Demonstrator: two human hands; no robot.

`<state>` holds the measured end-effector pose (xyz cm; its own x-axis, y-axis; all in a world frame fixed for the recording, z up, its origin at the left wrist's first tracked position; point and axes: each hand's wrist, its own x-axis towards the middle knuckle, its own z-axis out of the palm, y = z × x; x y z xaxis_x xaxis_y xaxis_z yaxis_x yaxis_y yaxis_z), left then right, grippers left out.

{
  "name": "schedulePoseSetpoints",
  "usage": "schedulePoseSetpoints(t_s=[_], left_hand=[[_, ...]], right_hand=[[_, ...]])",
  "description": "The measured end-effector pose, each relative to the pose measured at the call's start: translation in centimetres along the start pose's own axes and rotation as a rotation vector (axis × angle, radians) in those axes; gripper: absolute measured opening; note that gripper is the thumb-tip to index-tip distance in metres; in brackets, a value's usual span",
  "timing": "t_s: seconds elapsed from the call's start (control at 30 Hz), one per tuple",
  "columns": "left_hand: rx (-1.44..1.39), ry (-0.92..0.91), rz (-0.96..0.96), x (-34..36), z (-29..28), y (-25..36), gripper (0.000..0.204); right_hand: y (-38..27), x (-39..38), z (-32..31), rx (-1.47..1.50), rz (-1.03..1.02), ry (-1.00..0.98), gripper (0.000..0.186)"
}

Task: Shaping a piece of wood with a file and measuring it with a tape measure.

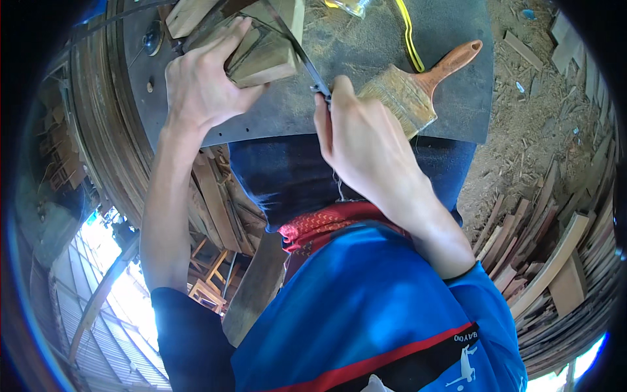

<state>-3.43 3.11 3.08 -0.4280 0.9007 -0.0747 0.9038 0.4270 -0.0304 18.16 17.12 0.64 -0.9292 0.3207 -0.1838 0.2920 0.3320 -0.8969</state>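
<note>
My left hand [202, 81] is closed on a pale wooden block [264, 62] with dark lines or slots across it, its fingers over the top and thumb at the near side. My right hand [369, 130] grips the near end of a long, narrow, dark metal tool [297, 49]. That tool slants up and left along the block's right side, its far end cut off by the view's upper edge. I cannot tell whether it touches the block. Just right of my right hand lies a wide flat paintbrush [408, 98] with dusty pale bristles and a brown wooden handle.
The dark worktable [450, 65] carries a yellow strip [408, 32], a clear plastic packet [353, 6] and a round black object [153, 38]. Another wooden piece [186, 16] sits beyond my left hand. Stacked timber [108, 111] stands left; wood offcuts [542, 255] pile up on the right.
</note>
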Motion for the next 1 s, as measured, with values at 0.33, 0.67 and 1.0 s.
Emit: schedulePoseSetpoints(t_s=[0.33, 0.67, 1.0], left_hand=[[0.018, -0.111, -0.128, 0.2, -0.8, -1.5, 0.082], [0.002, 0.038, -0.026, 0.2, -0.3, -1.1, 0.083], [-0.004, -0.004, -0.114, -0.4, 0.4, -1.3, 0.083]], right_hand=[[0.5, 0.9, 0.4, 0.013, 0.037, -0.051, 0.025], [0.5, -0.7, 0.8, 0.008, -0.105, 0.009, 0.027], [1.7, -10.9, -9.7, -0.011, 0.24, 0.002, 0.017]])
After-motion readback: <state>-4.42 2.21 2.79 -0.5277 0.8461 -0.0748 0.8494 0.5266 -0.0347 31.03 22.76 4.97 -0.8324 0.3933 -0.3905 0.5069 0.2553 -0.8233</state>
